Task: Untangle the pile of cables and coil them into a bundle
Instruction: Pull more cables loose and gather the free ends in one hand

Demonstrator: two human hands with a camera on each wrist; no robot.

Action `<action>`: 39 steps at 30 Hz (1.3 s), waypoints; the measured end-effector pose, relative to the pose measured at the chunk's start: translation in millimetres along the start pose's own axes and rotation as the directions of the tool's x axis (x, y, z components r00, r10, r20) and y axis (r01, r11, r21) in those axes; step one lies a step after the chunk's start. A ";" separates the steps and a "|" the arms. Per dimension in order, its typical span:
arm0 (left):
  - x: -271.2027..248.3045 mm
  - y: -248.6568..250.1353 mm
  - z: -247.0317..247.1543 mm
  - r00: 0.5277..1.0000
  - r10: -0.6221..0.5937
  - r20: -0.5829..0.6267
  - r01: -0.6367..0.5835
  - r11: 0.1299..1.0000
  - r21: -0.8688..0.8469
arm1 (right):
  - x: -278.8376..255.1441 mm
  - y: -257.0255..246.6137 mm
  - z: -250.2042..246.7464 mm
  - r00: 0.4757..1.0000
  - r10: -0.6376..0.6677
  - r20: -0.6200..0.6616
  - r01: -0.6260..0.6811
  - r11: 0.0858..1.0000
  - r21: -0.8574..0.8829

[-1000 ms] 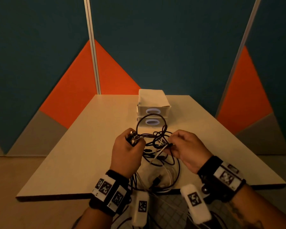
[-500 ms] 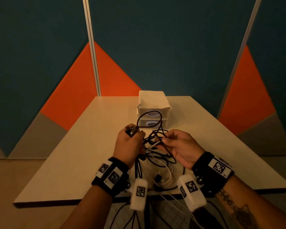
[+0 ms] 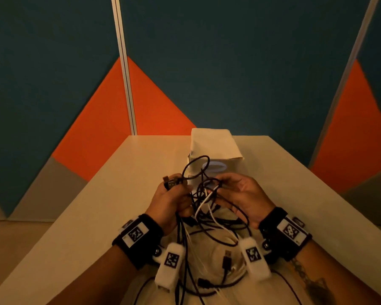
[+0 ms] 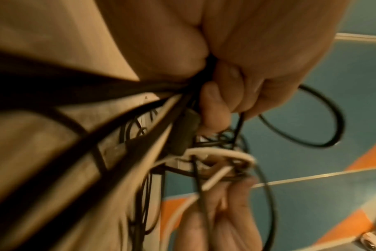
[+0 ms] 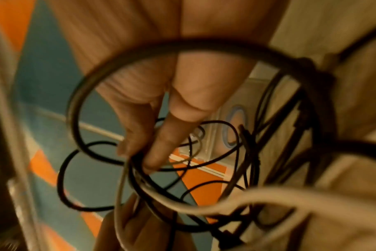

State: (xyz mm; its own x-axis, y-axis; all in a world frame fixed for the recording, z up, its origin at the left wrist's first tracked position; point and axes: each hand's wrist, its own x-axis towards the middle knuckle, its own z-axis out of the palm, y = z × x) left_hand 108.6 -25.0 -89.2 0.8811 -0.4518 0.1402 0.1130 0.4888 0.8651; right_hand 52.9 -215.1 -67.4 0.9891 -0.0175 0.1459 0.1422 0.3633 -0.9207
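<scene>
A tangle of black and white cables (image 3: 209, 194) hangs between my two hands above the near end of the table (image 3: 119, 194). My left hand (image 3: 169, 201) grips a bunch of black cables in its fist, and a USB plug (image 3: 171, 182) sticks out above it. In the left wrist view its curled fingers (image 4: 217, 101) close round the dark strands. My right hand (image 3: 240, 194) pinches strands of the knot with thumb and fingertips (image 5: 161, 149). Loose loops and a USB end (image 3: 227, 260) trail down onto the table toward me.
A white two-drawer box (image 3: 213, 148) with oval handles stands on the table just behind the tangle. Blue and orange wall panels close the far side. The table edges run left and right of my hands.
Both hands have lifted the tangle higher and closer together. The right hand has turned palm-up with its fingers in the knot, and more cable has come off the table.
</scene>
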 end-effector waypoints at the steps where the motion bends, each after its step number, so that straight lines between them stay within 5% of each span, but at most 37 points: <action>1: 2.5 -3.7 -2.4 1.000 0.006 0.005 -0.006 1.000 -0.023 | 4.6 4.5 -3.1 1.000 -0.020 -0.003 0.020 1.000 0.020; 8: 8.5 -8.9 3.9 0.999 -0.001 0.049 0.002 1.000 -0.023 | 5.2 1.3 -16.1 0.991 -0.130 -0.012 0.125 0.973 -0.191; 22: 6.5 -7.5 4.8 0.998 -0.003 0.061 0.006 0.999 -0.043 | 7.9 3.0 -17.6 0.992 -0.110 -0.062 0.092 0.964 -0.250; 29: 7.0 -6.8 4.4 0.998 -0.001 0.056 0.003 0.999 -0.032 | 7.1 -2.8 -16.9 0.997 -0.027 -0.066 0.015 0.985 -0.169; 39: 5.5 -5.5 6.9 0.998 0.016 0.068 -0.016 1.000 -0.009 | -1.9 -8.6 -15.6 0.984 0.094 0.152 -0.109 0.990 0.091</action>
State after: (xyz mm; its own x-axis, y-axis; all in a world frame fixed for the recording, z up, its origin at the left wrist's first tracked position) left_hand 109.7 -35.4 -89.9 0.8496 -0.4933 0.1866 0.1031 0.5024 0.8585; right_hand 50.4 -232.7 -65.5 0.9809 0.1588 0.1121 0.0299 0.4464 -0.8943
